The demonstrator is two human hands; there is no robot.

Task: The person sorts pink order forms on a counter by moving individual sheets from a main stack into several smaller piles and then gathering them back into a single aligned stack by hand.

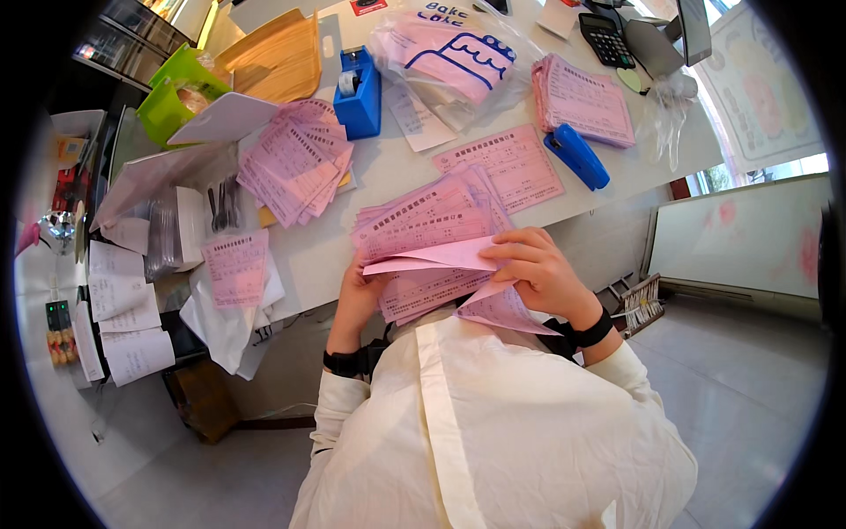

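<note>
A fanned sheaf of pink printed order forms (423,215) lies at the table's front edge, partly overhanging toward my body. My left hand (357,284) grips the left edge of the lower sheets, its thumb partly hidden beneath paper. In my right hand (538,271) are the right ends of lifted pink sheets (436,254), folded up so their pale undersides show. One pink sheet (505,309) hangs down below my right fingers. Just beyond the sheaf a single pink form (509,162) lies flat, with a blue stapler (576,157) at its right edge.
A thick stack of pink forms (581,99) sits behind the stapler. Another fanned pile (294,162) lies left, near a blue tape dispenser (357,92). Farther back are a printed plastic bag (456,59), a wooden tray (277,56), a calculator (607,40) and a green container (178,92).
</note>
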